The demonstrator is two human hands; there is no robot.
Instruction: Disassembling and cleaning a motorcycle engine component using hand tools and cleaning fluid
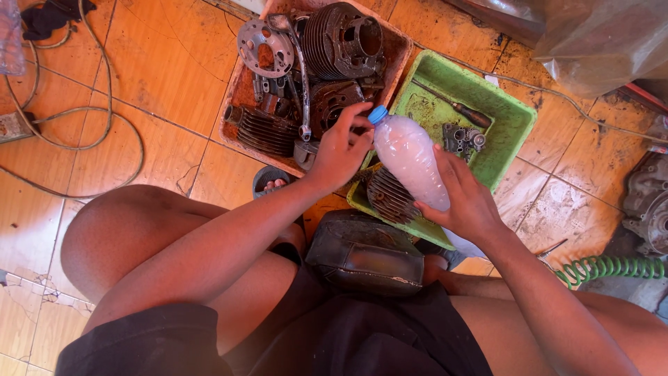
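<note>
1. Head view: your right hand (467, 202) wraps around the lower body of the plastic bottle (412, 161), fingers closed over its cloudy, pale side, so the bottle stays tilted with its neck pointing away from you and up to the left of that grip
2. Your left hand (342, 146) sits at the top of the bottle, fingertips pinched on the blue cap (377, 114); the hold is tight and small, just thumb and fingers around the cap, while the lower hand braces the body against any twisting
3. Directly beneath your right-hand grip lies the green tray (511, 115), with a finned cylinder part (388, 195) just under the bottle and a small metal carburettor-like piece (465, 138) and a screwdriver (456, 106) beyond your fingers; holding the bottle over the tray keeps any drips off the floor
4. Past your left hand, the rusty brown tray (240, 94) carries greasy engine parts, close enough to reach from the cap
5. Nearer you than both grips, a dark worn seat-like object (365, 254) rests between your knees, and a green coiled hose (605, 267) lies to the right of your right wrist
</note>
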